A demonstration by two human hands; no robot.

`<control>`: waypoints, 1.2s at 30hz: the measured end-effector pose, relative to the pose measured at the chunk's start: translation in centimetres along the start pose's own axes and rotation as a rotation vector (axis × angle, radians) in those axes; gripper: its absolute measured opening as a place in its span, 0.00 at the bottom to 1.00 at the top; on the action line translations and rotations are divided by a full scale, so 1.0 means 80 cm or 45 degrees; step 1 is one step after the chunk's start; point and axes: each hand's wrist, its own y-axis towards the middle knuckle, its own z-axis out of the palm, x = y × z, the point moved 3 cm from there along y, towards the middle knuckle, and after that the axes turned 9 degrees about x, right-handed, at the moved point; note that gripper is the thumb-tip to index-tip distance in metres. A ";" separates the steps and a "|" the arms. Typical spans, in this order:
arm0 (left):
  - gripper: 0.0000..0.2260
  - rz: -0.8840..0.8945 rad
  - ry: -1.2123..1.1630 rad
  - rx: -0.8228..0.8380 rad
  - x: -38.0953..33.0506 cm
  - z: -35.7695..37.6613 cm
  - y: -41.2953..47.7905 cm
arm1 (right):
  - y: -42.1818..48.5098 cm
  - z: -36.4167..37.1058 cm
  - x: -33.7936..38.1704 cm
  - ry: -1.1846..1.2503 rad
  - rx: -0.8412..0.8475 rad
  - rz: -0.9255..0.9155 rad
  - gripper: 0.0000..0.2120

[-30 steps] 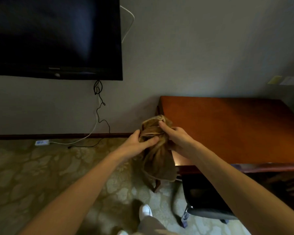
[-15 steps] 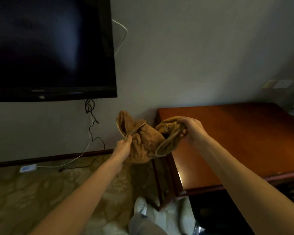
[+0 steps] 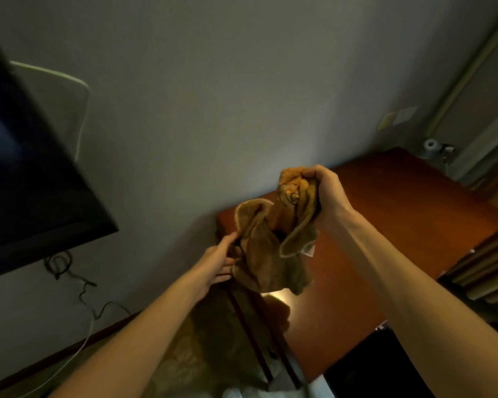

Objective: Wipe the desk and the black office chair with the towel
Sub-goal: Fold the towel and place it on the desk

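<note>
At my far left the black flat-screen television (image 3: 26, 182) hangs on the grey wall. Tangled black cords (image 3: 69, 271) trail from under it toward the patterned carpet (image 3: 202, 354), and none of that concerns the job. Moving right, my left hand (image 3: 216, 262) sits low, just beside the desk's left end. It pinches the left hem of the ochre terry-cloth towel (image 3: 270, 254) between thumb and fingers, though the cloth hides the fingertips. I read that grip as drawing one edge out while the rest hangs free. The towel is in the air between my two hands, crumpled and drooping over the left end of the desk. Its shadow on the wood below tells me it is not touching the top. My right hand (image 3: 328, 196) is higher and farther off, its fist curled tight round the bunched upper end. That holds the bulk gathered, probably so the cloth can be shaken out or folded into a pad. In my judgement this is sorting the cloth out, and the wiping has not yet started. Beneath and to the right lies the reddish-brown polished wooden desk (image 3: 414, 225), with a patch of glare near its near edge. I take the dark shape tucked under that edge for the black office chair (image 3: 365, 369). At the far right corner stands a small white paper roll (image 3: 429, 144).
</note>
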 end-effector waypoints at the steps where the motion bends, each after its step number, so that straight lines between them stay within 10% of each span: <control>1: 0.22 -0.002 0.033 0.040 -0.013 0.013 0.012 | 0.005 -0.004 0.012 -0.008 -0.035 -0.016 0.21; 9: 0.12 0.070 0.267 0.434 -0.082 0.083 0.112 | 0.032 -0.062 0.083 -0.098 -0.344 -0.201 0.16; 11: 0.10 0.099 0.120 0.475 -0.101 0.089 0.134 | 0.036 -0.103 0.093 -0.517 -0.623 -0.226 0.10; 14: 0.08 0.150 0.123 0.583 -0.144 0.098 0.163 | 0.023 -0.170 0.078 -1.273 -0.901 0.055 0.15; 23: 0.09 0.492 0.124 0.984 -0.302 0.169 0.178 | -0.042 -0.259 -0.026 -1.411 -1.056 0.877 0.12; 27: 0.09 0.737 0.413 1.194 -0.353 0.220 0.134 | -0.047 -0.241 -0.036 -1.334 -1.024 0.616 0.14; 32: 0.06 0.804 0.709 1.446 -0.393 0.262 0.078 | -0.015 -0.212 -0.037 -0.994 -0.740 0.102 0.38; 36: 0.08 0.862 0.731 1.461 -0.412 0.282 0.076 | 0.009 -0.186 -0.042 -0.616 -0.594 0.060 0.14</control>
